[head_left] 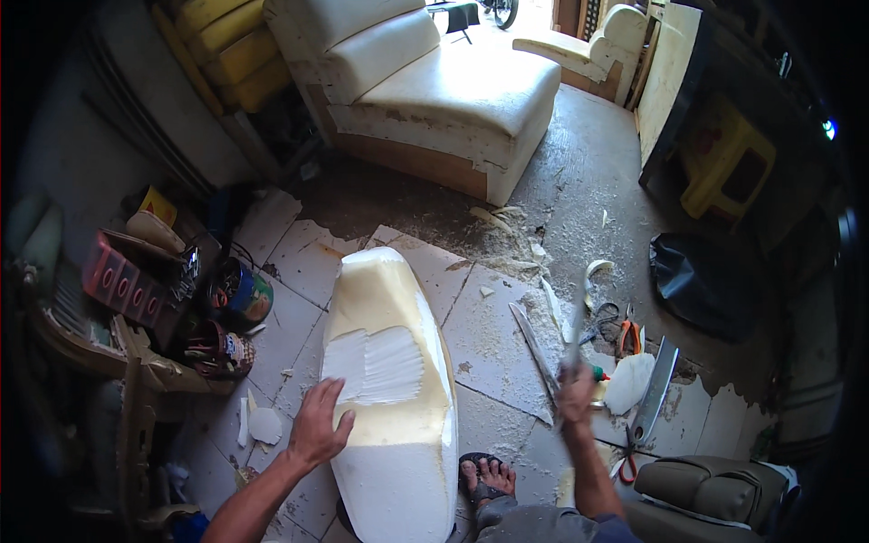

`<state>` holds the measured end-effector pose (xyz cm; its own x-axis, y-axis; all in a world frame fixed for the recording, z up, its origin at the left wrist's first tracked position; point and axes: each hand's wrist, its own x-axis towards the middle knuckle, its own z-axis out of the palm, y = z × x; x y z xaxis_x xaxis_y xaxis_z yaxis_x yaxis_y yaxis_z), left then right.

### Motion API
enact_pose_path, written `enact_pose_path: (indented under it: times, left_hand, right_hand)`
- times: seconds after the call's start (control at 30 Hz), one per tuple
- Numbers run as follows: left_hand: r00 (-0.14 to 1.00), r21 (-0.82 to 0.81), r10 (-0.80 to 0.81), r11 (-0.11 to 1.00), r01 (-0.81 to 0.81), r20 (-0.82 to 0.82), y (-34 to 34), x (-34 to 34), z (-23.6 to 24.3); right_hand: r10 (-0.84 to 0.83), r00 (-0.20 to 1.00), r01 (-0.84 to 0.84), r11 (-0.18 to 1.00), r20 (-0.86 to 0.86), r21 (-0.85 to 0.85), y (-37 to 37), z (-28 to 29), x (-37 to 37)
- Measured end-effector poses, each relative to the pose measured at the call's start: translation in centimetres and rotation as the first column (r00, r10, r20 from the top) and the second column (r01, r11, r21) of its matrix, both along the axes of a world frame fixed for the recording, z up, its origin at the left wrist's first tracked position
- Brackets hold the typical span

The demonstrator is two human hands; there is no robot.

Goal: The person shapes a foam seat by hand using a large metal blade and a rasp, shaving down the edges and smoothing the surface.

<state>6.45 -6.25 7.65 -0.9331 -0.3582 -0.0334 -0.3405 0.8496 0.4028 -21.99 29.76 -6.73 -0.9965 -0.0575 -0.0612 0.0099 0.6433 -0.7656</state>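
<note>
A long motorcycle seat foam (389,475), white and cream, lies lengthwise before me, with a carved, ridged patch (394,362) across its middle. At the patch's left edge is my left hand (319,423), fingers extended and thumb apart, holding nothing; whether it touches the foam I cannot tell. Off to the right, my right hand (576,396) is closed round the handle of a long thin blade (577,317), which points up and away and is smeared by motion. Just left of it a second long blade (534,348) lies on the tiles.
Beyond the foam stands a cream sofa section (453,100). Right of my hand lie orange-handled pliers (628,335), black scissors (599,319), a hand saw (656,389) and red-handled scissors (628,462). Foam scraps litter the broken tiles. At left sit a pink tray (127,285) and tool-filled tins (240,290).
</note>
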Motion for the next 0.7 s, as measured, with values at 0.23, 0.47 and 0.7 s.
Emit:
enact_pose_path:
  times: [0.23, 0.47, 0.7]
  left_hand:
    - [0.997, -0.173, 0.017, 0.985, -0.003, 0.076, 4.9, -10.0, -8.8]
    - [0.996, -0.164, 0.065, 0.985, -0.053, 0.067, 5.5, -9.4, -10.7]
    - [0.994, -0.150, 0.055, 0.988, -0.040, 0.097, 5.2, -9.6, -10.2]
  right_hand:
    - [0.475, 0.860, -0.455, 0.879, 0.187, -0.142, -12.6, -0.7, 9.9]
    - [0.416, 0.842, -0.446, 0.895, 0.343, 0.011, -12.1, 0.6, 13.4]
    - [0.497, 0.812, -0.536, 0.842, 0.306, 0.057, -11.9, -1.0, 11.7]
